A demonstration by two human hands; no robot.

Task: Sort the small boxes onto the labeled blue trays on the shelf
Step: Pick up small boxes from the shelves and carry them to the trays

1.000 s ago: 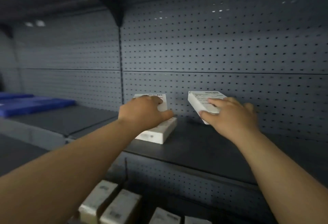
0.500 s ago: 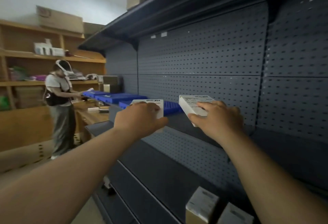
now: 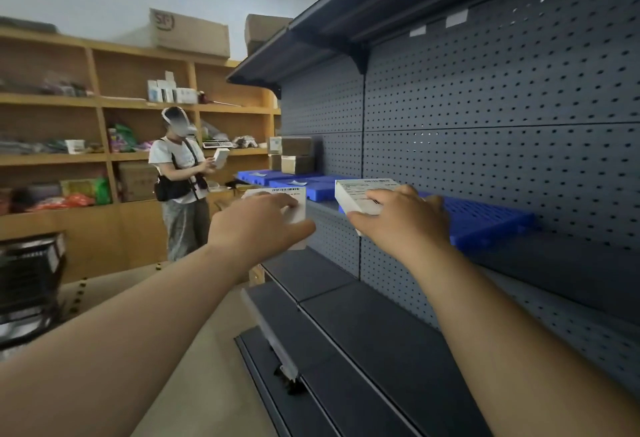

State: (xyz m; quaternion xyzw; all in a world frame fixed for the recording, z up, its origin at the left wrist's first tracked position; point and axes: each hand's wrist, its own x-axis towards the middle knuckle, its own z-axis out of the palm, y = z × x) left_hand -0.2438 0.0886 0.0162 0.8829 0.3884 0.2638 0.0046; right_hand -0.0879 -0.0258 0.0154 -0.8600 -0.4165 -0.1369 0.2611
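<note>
The left grip [image 3: 258, 225] is closed on a small white box [image 3: 296, 202], fingers curled over its face and thumb stretched along its lower right side. The box stands nearly upright in the air, with a barcode strip along its top edge. Just to the right, the right grip [image 3: 405, 218] holds a second white box [image 3: 358, 194], fingers spread across its printed top face and thumb under its near corner. This box is tilted, its far end raised. The two boxes are apart, with a narrow gap between them.

Right behind the right grip lies the nearest blue tray [image 3: 485, 222], a slotted plastic one resting on the dark metal shelf [image 3: 571, 260]. The second box is at the tray's near end; whether it touches the tray cannot be told. Beyond both grips more blue trays [image 3: 277, 177] run along the same shelf, some with paper labels lying on them, and brown cardboard boxes [image 3: 296, 156] are stacked at the far end. A grey pegboard panel [image 3: 485, 107] backs the shelf, and a lower shelf [image 3: 363, 332] lies beneath the forearms.

Farther off to the left, past the left grip, another person [image 3: 180, 177] stands holding a small white package [image 3: 220, 156] in front of wooden shelving [image 3: 52, 100] loaded with mixed goods.
</note>
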